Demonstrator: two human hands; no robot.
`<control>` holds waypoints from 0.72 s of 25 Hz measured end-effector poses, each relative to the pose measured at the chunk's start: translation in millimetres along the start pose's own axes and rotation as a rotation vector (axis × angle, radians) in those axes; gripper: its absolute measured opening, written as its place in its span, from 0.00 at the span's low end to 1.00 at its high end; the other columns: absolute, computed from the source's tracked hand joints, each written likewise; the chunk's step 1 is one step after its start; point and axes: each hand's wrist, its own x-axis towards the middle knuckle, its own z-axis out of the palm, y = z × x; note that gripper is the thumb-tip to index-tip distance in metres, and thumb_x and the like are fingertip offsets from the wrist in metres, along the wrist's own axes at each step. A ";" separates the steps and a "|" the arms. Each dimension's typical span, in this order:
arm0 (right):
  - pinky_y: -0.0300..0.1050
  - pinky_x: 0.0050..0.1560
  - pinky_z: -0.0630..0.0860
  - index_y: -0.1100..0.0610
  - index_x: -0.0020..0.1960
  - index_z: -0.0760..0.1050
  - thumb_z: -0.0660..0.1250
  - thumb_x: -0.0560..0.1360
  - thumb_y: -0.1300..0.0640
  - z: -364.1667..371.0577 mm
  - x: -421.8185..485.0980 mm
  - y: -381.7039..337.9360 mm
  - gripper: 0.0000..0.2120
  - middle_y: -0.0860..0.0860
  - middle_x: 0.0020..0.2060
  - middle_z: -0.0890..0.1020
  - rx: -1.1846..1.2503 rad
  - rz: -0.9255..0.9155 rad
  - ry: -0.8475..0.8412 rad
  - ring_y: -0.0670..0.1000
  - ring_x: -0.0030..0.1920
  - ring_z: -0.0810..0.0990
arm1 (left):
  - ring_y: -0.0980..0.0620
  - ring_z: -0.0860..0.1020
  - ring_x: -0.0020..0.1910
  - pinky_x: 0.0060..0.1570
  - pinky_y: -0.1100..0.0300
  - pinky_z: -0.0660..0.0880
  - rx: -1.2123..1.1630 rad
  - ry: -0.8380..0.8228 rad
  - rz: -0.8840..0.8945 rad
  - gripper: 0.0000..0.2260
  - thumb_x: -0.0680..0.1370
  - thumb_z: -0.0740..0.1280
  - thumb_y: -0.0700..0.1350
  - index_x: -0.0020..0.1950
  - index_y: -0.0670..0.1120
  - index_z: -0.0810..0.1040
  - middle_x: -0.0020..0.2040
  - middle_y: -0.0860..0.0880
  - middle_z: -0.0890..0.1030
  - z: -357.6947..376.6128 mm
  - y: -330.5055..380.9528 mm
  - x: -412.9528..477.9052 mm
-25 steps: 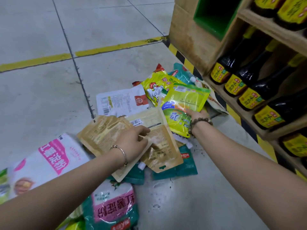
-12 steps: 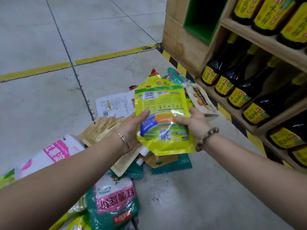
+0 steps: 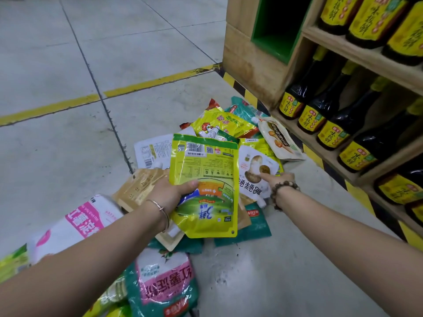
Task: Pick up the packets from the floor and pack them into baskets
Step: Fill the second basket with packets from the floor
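My left hand (image 3: 169,195) grips a yellow-green packet (image 3: 206,161) by its lower left edge, thumb on the front, and holds it upright above the pile. My right hand (image 3: 280,180) is just right of it and pinches the edge of a white pouch with a potato picture (image 3: 254,163). Around them on the floor lie a yellow chicken packet (image 3: 219,124), tan pouches (image 3: 142,186), teal packets (image 3: 254,227) and two pink-and-white bags (image 3: 84,220), (image 3: 164,282).
A wooden shelf unit (image 3: 251,65) stands at the right, its low shelves full of dark sauce bottles (image 3: 320,110). Black-and-yellow tape (image 3: 240,85) runs along its base. A yellow line (image 3: 148,84) crosses the grey tiled floor beyond the pile.
My right hand lifted the yellow-green packet from the pile and passed it to my left hand, which left the tan pouches. My right hand then let go and moved to the white pouch.
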 end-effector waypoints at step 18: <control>0.42 0.27 0.78 0.61 0.52 0.77 0.73 0.68 0.67 -14.7 -18.4 -1.0 0.13 0.56 0.42 0.83 0.491 -0.159 -0.143 0.51 0.32 0.83 | 0.51 0.80 0.31 0.32 0.58 0.77 0.064 -0.033 -0.072 0.04 0.74 0.70 0.37 0.42 0.46 0.78 0.37 0.46 0.82 6.7 -18.2 17.6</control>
